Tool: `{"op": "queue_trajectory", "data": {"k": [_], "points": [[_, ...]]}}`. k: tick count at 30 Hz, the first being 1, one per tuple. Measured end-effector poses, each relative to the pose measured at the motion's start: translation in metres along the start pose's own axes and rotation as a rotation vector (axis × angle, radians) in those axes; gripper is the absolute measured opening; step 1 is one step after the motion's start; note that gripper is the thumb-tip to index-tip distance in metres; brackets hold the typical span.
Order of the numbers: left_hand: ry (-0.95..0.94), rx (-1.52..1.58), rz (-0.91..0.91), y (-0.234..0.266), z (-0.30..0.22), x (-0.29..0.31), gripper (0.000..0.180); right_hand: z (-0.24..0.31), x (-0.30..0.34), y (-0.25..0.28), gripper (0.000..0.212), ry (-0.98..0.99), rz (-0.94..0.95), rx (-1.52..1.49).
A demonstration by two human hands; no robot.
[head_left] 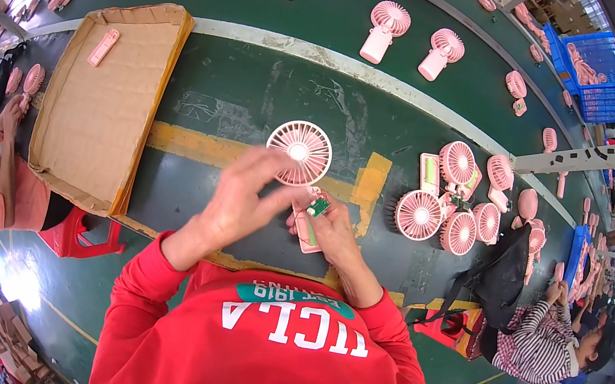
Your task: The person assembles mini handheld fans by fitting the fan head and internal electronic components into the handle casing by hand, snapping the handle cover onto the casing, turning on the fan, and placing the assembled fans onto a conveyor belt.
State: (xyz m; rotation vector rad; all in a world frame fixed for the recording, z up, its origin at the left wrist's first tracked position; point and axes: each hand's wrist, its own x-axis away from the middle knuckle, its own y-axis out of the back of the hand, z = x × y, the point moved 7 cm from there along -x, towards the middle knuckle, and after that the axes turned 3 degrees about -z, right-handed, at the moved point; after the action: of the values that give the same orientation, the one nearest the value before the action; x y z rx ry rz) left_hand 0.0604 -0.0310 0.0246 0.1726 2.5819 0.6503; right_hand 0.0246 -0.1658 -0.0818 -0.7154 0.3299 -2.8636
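A pink handheld fan (298,153) is in front of me on the bench, its round grille facing up. My right hand (336,233) is closed around the fan's opened handle (307,232), which has a light green strip inside. A small green circuit board (318,207) shows by the right thumb, at the neck below the fan head. My left hand (244,193) reaches over the grille's lower left edge with thumb and fingers apart. Whether its fingertips touch the grille I cannot tell.
A shallow cardboard tray (90,132) at the left holds a pink handle shell (104,47). Several pink fans (419,214) cluster at the right beside a black bag (498,268). More fans (388,24) lie beyond the metal rail (295,47). People sit on both sides.
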Motion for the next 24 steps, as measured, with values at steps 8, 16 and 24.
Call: {"op": "queue_trajectory", "data": {"k": [8, 16, 24], "points": [[0.58, 0.406, 0.149, -0.037, 0.038, 0.036, 0.015, -0.019, -0.014, -0.003, 0.02, -0.045, -0.04, 0.092], [0.65, 0.582, 0.115, -0.04, 0.059, 0.051, 0.019, -0.023, -0.017, -0.002, 0.028, -0.112, -0.008, -0.115], [0.329, 0.095, 0.063, -0.023, 0.041, 0.04, 0.018, -0.02, -0.013, 0.0, 0.031, -0.164, 0.055, -0.217]]}}
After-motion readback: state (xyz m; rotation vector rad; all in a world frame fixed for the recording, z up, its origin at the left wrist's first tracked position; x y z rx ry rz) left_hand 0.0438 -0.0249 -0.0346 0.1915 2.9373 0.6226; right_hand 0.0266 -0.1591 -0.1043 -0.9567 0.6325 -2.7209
